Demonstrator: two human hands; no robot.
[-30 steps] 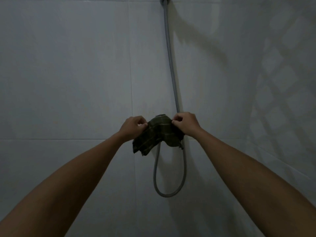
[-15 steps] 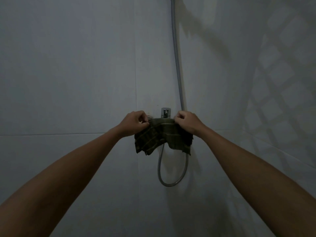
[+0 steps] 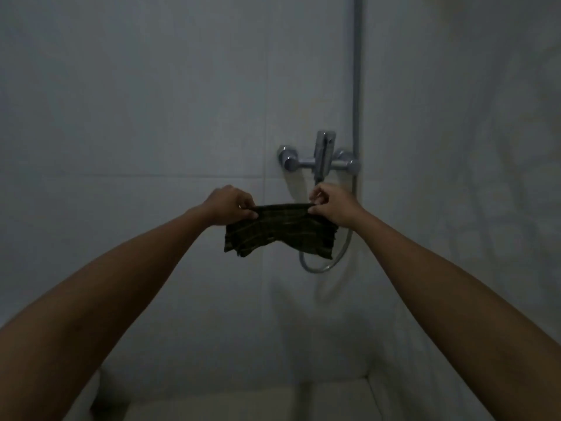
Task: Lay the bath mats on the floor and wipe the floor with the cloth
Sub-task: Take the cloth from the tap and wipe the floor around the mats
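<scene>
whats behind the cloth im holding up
Behind the cloth, the tiled wall and the hose loop show. The cloth covers part of that loop. The tap sits above, uncovered.

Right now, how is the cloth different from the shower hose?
The cloth is dark with a faint plaid pattern; the shower hose is plain pale grey. The cloth is a flat piece stretched level between the left hand and right hand; the hose is thin and round, running down the wall and looping partly behind the cloth. Each hand pinches a top corner of the cloth; neither grips the hose. Both bend easily.
</scene>
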